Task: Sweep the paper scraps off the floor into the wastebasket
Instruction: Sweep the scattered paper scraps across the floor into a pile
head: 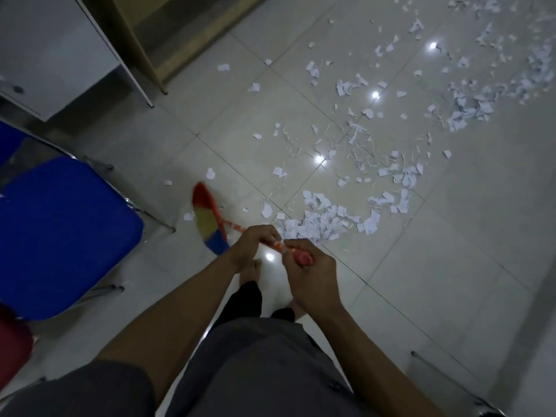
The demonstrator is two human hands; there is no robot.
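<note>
Pale tiled floor [421, 266], blue chair [60, 236] at the left, paper scraps [322, 224] strewn from a near pile out to the far right. The broom [209, 218] has its head left of that pile, with the left hand [255, 245] and right hand [313, 275] both curled tight round its handle.

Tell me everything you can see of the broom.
The broom has a flat, fan-shaped bristle head banded red, yellow and blue, blurred here, and a thin orange patterned handle ending in a pinkish-red cap. It slants from the hands down to the tiled floor, its head beside the blue chair and left of the nearest heap of paper scraps. The left hand grips the handle lower down; the right hand grips it at the cap.
</note>
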